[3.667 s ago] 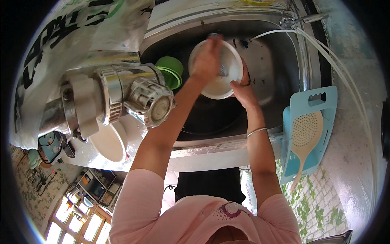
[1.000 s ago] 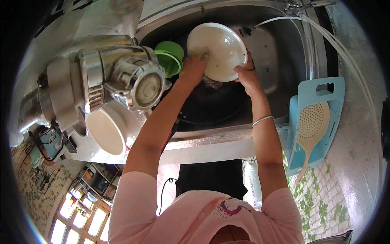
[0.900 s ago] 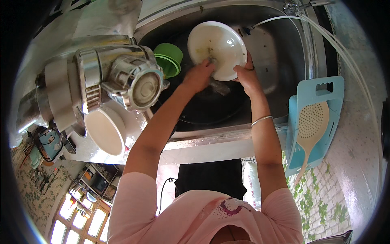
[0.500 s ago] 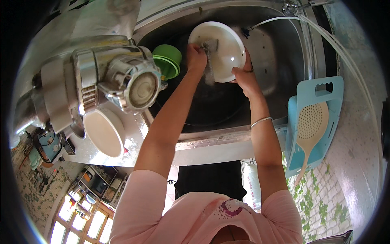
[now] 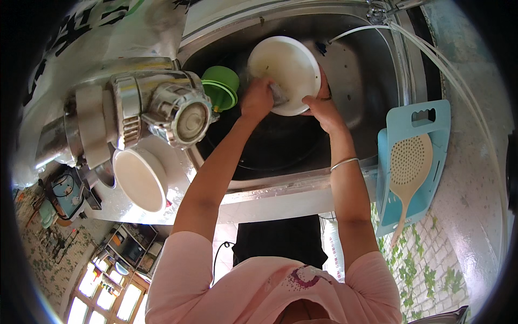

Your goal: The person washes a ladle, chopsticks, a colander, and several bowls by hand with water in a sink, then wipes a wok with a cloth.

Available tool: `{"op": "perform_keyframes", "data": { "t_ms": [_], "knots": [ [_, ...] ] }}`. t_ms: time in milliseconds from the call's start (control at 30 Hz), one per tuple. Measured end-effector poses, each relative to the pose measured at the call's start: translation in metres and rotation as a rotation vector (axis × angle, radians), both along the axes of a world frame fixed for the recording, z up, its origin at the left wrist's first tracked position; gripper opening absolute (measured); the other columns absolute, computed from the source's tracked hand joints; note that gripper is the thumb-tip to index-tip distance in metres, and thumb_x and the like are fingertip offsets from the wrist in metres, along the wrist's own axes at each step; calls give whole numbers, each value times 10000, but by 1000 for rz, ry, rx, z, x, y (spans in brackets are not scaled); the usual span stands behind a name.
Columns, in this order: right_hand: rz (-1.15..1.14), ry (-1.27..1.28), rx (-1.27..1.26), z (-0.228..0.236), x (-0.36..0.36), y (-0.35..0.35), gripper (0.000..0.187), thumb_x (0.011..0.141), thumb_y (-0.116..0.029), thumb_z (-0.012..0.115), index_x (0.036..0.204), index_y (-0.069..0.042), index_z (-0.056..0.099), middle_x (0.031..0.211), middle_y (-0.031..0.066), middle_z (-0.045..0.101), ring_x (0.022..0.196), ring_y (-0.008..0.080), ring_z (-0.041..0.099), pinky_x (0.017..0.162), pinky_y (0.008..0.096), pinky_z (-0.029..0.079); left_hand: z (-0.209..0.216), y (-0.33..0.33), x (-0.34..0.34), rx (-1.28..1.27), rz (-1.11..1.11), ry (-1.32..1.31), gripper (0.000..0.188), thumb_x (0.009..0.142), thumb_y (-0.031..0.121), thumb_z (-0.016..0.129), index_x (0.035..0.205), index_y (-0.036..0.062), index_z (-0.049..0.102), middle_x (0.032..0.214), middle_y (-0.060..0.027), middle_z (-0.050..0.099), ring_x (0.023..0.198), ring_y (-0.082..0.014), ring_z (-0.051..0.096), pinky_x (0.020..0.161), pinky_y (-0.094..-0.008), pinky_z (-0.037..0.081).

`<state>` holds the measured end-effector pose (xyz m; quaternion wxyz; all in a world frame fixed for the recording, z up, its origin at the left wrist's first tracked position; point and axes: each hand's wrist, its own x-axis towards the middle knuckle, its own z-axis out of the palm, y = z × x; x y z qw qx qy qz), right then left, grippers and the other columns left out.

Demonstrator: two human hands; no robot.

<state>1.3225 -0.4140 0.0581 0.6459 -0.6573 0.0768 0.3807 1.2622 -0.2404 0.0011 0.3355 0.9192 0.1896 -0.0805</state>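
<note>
Over the sink (image 5: 356, 113) a white bowl (image 5: 297, 62) is tilted toward me, its inside wet and cloudy. My right hand (image 5: 324, 107) grips its right rim, thumb on the near edge and fingers behind. Curled at the lower left rim, my left hand (image 5: 258, 98) holds a greyish, mesh-like scrubber (image 5: 278, 95) pressed against the bowl's inner wall. Part of the scrubber is hidden by the fingers. Just left of that hand sits a green plastic container (image 5: 222, 78), tipped on its side.
A large chrome machine (image 5: 178, 116) juts in from the left above a white oval bowl (image 5: 141, 181) on the counter. To the right, a blue rack (image 5: 440, 124) holds a beige slotted skimmer (image 5: 411, 162). A white hose (image 5: 359, 28) runs over the sink's far right corner.
My left hand has moved down along the bowl's rim, bringing the scrubber from the upper left inside toward the near edge. The bowl has turned and shifted slightly nearer.
</note>
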Motion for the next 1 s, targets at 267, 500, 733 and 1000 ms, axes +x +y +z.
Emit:
{"op": "perform_keyframes", "data": {
  "t_ms": [267,500,733,1000],
  "knots": [
    [82,65,203,-8,-3,-7,895,743,-14,568,1441,-273,71,1377,91,309,1200,240,407,773,389,541,51,-51,53,-710,93,-314,233,827,48,571,1056,81,606,1039,-55,583,956,-163,560,814,-281,451],
    [-28,222,206,8,7,-8,796,761,-157,613,1409,-252,160,1334,108,357,1171,266,431,764,409,536,35,-14,6,-982,-175,254,162,776,64,605,931,28,633,919,-59,617,863,-179,568,809,-287,455],
    [80,-65,-32,-1,-1,1,764,778,-38,493,1420,-253,139,1346,108,355,1185,252,419,737,389,549,29,11,-8,309,-389,26,199,733,8,584,926,54,605,1023,-103,542,1042,-302,494,890,-395,424],
    [31,-96,-54,-11,-3,-3,798,763,32,432,1439,-224,93,1384,117,291,1213,249,397,699,357,567,21,-31,13,-84,-537,-216,497,853,105,492,1334,159,378,1362,-104,380,1239,-290,381,1018,-437,317]
  ]
}}
